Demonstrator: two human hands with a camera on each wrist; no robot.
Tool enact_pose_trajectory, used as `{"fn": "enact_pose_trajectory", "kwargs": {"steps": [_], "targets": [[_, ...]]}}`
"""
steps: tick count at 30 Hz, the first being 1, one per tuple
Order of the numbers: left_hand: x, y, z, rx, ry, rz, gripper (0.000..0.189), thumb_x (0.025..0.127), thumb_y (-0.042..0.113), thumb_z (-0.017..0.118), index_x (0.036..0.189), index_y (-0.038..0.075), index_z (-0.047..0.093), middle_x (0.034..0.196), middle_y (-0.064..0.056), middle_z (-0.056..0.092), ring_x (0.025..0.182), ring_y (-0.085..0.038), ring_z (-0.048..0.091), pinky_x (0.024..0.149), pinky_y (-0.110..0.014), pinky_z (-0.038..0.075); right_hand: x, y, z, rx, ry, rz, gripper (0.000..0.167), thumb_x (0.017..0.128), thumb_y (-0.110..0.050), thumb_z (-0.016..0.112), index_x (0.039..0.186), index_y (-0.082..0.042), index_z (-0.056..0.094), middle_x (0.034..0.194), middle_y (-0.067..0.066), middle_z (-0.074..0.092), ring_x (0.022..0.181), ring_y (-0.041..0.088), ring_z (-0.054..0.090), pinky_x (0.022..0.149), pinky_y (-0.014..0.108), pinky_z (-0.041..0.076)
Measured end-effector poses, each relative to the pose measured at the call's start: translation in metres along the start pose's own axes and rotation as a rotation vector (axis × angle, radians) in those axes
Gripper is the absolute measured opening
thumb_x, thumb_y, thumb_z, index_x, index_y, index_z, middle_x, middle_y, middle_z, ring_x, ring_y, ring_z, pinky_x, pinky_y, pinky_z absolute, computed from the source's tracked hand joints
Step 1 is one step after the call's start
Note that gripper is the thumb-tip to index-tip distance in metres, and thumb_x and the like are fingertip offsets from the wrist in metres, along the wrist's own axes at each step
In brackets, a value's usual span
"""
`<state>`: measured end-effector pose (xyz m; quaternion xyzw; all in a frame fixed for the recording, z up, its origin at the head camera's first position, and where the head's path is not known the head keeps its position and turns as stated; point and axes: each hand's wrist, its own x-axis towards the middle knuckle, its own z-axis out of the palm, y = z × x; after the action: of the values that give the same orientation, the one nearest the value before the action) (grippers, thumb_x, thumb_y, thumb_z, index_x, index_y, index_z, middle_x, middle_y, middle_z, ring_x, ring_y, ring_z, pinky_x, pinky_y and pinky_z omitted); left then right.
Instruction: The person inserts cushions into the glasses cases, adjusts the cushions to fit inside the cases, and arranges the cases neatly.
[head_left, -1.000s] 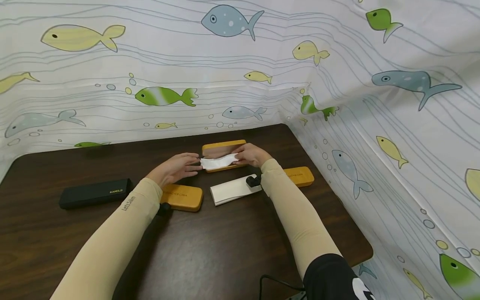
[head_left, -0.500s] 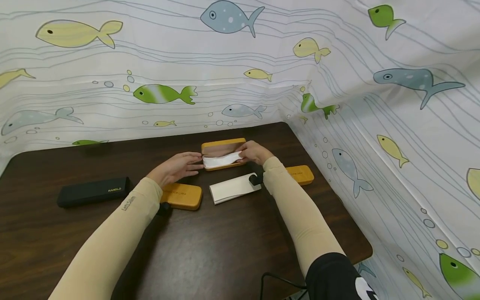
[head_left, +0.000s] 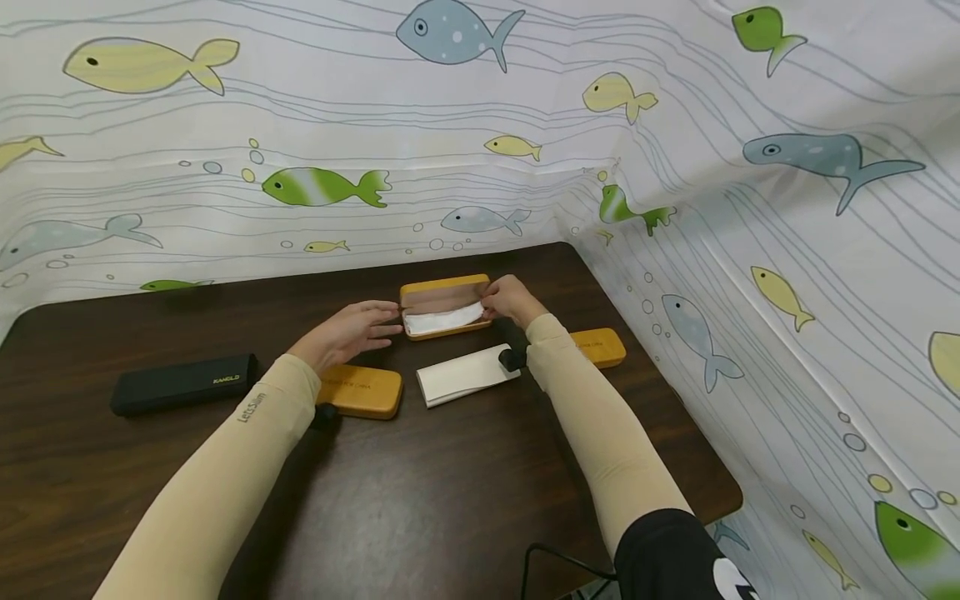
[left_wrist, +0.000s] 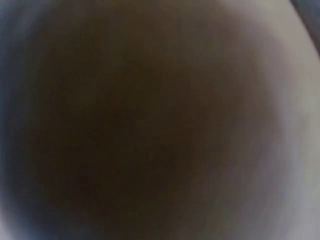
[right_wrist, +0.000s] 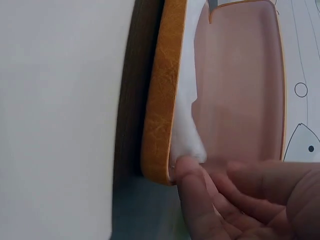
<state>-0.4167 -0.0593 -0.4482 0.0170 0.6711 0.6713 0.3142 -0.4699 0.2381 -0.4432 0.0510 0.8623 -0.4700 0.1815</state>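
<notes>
An orange hard glasses case [head_left: 446, 292] stands with its lid up near the back of the table. Inside its base lies a white cloth or tissue [head_left: 444, 320]. My right hand [head_left: 513, 300] is at the case's right end. In the right wrist view, one fingertip touches the end of the white cloth [right_wrist: 186, 132] by the orange wall [right_wrist: 158, 120], and the thumb is apart from it. The pinkish lid lining [right_wrist: 240, 90] is bare. My left hand [head_left: 347, 335], fingers extended, is at the case's left end. The left wrist view is dark and blurred.
A closed orange case [head_left: 367, 393] lies under my left wrist, another [head_left: 602, 347] beyond my right forearm. A folded white sheet [head_left: 459, 380] lies before the raised-lid case. A long black case [head_left: 183, 386] is at left. A fish-patterned curtain [head_left: 420, 125] borders the table.
The white cloth, earlier held up at its right end by my right hand, has gone down into the case. My right hand has shifted slightly right; the left hand has barely moved.
</notes>
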Motion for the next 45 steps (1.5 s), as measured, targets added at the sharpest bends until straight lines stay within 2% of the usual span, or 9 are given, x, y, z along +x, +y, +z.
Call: {"fn": "enact_pose_trajectory", "kwargs": {"steps": [5,9,12,15,21,25,30,38,45], "targets": [[-0.005,0.008,0.0,0.146,0.044,0.062,0.054,0.113,0.018,0.034,0.162,0.004,0.016,0.167,-0.019,0.013,0.152,-0.037,0.023,0.119,-0.053,0.028,-0.002,-0.001,0.0,-0.147,0.118,-0.054,0.028,0.103,-0.002,0.05,0.124,0.008,0.066,0.116,0.019,0.064,0.088,0.023,0.064,0.079,0.032,0.056],[-0.006,0.016,0.004,0.269,0.053,0.097,0.056,0.113,0.023,0.033,0.164,0.01,0.012,0.168,-0.018,0.012,0.152,-0.036,0.022,0.119,-0.054,0.027,-0.001,-0.002,0.002,-0.174,0.166,-0.124,0.037,0.107,-0.009,0.046,0.14,0.003,0.058,0.127,0.018,0.064,0.094,0.027,0.067,0.085,0.036,0.053],[-0.005,0.019,0.008,0.297,0.026,0.103,0.058,0.113,0.024,0.032,0.165,0.013,0.009,0.168,-0.018,0.011,0.152,-0.036,0.022,0.12,-0.052,0.027,-0.001,-0.004,0.003,-0.157,0.161,-0.132,0.043,0.109,-0.014,0.045,0.151,-0.003,0.047,0.141,0.016,0.058,0.101,0.028,0.065,0.091,0.039,0.051],[-0.003,0.018,0.011,0.283,0.004,0.103,0.058,0.113,0.023,0.033,0.165,0.014,0.008,0.168,-0.019,0.011,0.152,-0.035,0.023,0.12,-0.05,0.027,-0.002,-0.006,0.005,-0.162,0.156,-0.114,0.044,0.111,-0.021,0.045,0.152,-0.005,0.047,0.145,0.014,0.055,0.107,0.027,0.062,0.095,0.041,0.051],[0.0,0.015,0.016,0.236,0.034,0.107,0.058,0.112,0.02,0.036,0.164,0.009,0.012,0.168,-0.017,0.013,0.152,-0.034,0.024,0.12,-0.048,0.028,-0.005,-0.005,0.008,-0.157,0.191,-0.11,0.044,0.107,-0.037,0.052,0.132,-0.002,0.062,0.122,0.013,0.065,0.106,0.027,0.064,0.091,0.043,0.054],[-0.001,0.013,0.018,0.227,0.066,0.124,0.057,0.111,0.02,0.039,0.163,0.007,0.017,0.167,-0.017,0.015,0.151,-0.034,0.026,0.119,-0.047,0.031,-0.008,-0.003,0.009,-0.137,0.213,-0.091,0.036,0.106,-0.034,0.055,0.123,-0.003,0.062,0.118,0.013,0.063,0.103,0.027,0.063,0.088,0.042,0.055],[-0.002,0.008,0.019,0.201,0.084,0.144,0.057,0.11,0.019,0.042,0.161,0.005,0.021,0.167,-0.017,0.016,0.15,-0.033,0.029,0.118,-0.046,0.033,-0.012,-0.001,0.012,-0.086,0.227,-0.068,0.031,0.105,-0.03,0.058,0.121,-0.004,0.061,0.123,0.014,0.061,0.106,0.029,0.06,0.09,0.044,0.053],[-0.006,0.005,0.024,-0.066,0.051,0.124,0.054,0.112,0.012,0.036,0.162,0.004,0.017,0.168,-0.016,0.01,0.153,-0.028,0.02,0.12,-0.043,0.029,-0.015,0.005,0.016,0.006,0.271,-0.079,0.031,0.102,-0.022,0.063,0.124,-0.001,0.062,0.129,0.016,0.06,0.113,0.03,0.058,0.093,0.044,0.053],[-0.008,-0.003,0.026,-0.026,0.049,0.135,0.056,0.111,0.012,0.039,0.162,0.004,0.016,0.169,-0.015,0.007,0.154,-0.029,0.017,0.121,-0.043,0.026,-0.019,0.012,0.021,0.015,0.29,-0.089,0.029,0.102,-0.02,0.063,0.123,-0.001,0.062,0.126,0.016,0.061,0.113,0.03,0.058,0.095,0.043,0.052]]}}
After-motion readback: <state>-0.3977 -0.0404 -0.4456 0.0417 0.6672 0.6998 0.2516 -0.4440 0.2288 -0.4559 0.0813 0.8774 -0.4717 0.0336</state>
